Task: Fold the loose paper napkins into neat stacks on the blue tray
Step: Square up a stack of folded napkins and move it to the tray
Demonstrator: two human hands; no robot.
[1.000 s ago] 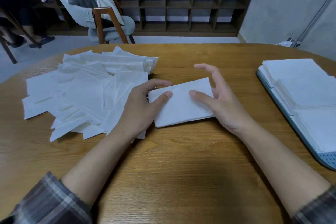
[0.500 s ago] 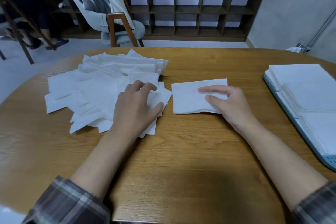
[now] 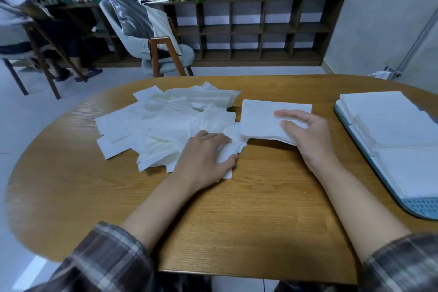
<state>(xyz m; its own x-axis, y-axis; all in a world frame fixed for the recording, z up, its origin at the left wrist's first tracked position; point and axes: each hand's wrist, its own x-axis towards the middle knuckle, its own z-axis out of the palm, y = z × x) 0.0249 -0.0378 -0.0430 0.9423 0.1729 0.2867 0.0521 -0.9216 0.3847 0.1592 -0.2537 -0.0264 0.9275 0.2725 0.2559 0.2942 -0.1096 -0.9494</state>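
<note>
Folded napkin (image 3: 260,116), frame centre on bench (image 3: 260,197): right hand (image 3: 308,135) pinches its lower-right corner, likely to carry it to the tray (image 3: 417,206) at right. Pile (image 3: 166,121), centre-left: left hand (image 3: 206,156) grips a loose napkin (image 3: 228,149) for the next fold, having earlier only rested on the pile.

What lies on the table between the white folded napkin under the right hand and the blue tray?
Nothing: in the head view, only bare brown wooden table separates the white folded paper napkin from the blue tray.
</note>
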